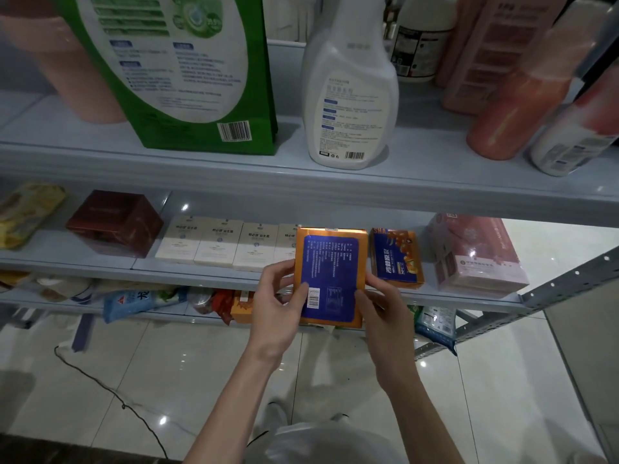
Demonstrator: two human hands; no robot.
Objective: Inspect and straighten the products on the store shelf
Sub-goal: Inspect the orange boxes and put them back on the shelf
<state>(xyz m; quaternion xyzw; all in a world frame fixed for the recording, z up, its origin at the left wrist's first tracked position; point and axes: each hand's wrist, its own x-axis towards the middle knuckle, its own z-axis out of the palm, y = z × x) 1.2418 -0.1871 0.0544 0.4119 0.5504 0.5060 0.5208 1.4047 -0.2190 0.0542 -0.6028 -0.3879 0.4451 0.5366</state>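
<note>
Two hands hold an orange and blue box [330, 272] upright, in front of the middle shelf [201, 274]. Left hand [278, 306] grips its left edge, thumb by the barcode [313, 298]. Right hand [385, 316] grips its right edge, thumb in front. A matching box [397, 259] stands just past that thumb.

I can't read the fine print on the box [330, 276]; it's too small. Its far face is turned from me, and it covers most of the fourth white carton [286, 244]. The frame cuts the green bag [187, 78] and spray bottle [348, 95] off at the top, and the yellow packet [26, 212] at the left edge. The pink bottles [512, 105] on the right are smeared. The left hand [278, 306] and box hide some of the bottom-shelf packets [144, 301].
</note>
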